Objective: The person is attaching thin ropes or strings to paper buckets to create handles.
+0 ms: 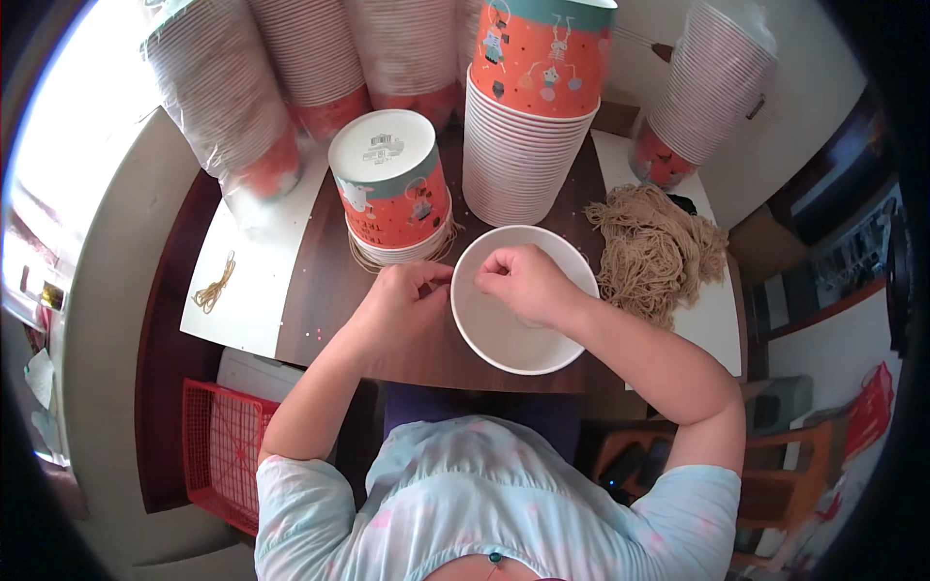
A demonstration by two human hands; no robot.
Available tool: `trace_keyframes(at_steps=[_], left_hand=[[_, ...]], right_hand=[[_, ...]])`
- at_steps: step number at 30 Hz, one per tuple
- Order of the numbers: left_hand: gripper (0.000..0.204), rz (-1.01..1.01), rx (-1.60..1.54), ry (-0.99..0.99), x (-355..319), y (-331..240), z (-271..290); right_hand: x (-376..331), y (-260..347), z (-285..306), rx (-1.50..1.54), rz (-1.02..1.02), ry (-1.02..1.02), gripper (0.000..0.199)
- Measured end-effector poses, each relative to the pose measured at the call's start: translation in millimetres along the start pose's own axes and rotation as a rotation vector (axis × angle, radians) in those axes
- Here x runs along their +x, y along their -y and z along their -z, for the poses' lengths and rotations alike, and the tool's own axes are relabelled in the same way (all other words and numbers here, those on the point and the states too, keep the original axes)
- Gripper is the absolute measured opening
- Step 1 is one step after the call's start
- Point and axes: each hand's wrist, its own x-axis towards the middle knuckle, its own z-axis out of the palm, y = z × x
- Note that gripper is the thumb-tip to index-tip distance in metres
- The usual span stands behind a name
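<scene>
- The white paper bucket point(504, 341) stood at the near edge of the brown table point(325, 341), its mouth turned up toward the person.
- The right hand point(528, 283) reached into the mouth, thumb and fingers drawn narrowly together near the left inner wall; whether they pinched anything could not be told.
- The left hand point(402, 300) lay just outside the left rim, fingers loosely curled; its grip, and any contact with the rim, could not be made out.
- Behind stood an upturned orange bucket point(395, 208), with thin cords around its lower end, and a tall bucket stack point(528, 155); a tan cord heap point(654, 254) lay at the right.
- The bucket was probably light and fairly stiff at its rolled rim, with smooth walls that could dent under a squeeze.
- The rim, taken between thumb and fingers, seemed the surest hold.
</scene>
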Motion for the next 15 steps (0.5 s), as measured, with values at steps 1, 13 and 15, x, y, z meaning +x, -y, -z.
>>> trace_keyframes(at_steps=[1, 13, 15], left_hand=[[0.025, -0.001, 0.0, 0.002, -1.8, -0.9, -0.8], [0.021, 0.0, 0.045, -0.002, -7.6, -2.5, -6.1], [0.021, -0.011, 0.049, -0.009, -7.2, -1.0, -6.5]], right_hand=[[-2.2, -1.2, -0.4, 0.021, 0.003, -0.001, 0.014], [-15.8, -0.7, -2.5, 0.022, 0.068, -0.031, 0.014], [-16.6, -0.6, -2.3, 0.023, 0.062, -0.031, 0.014]])
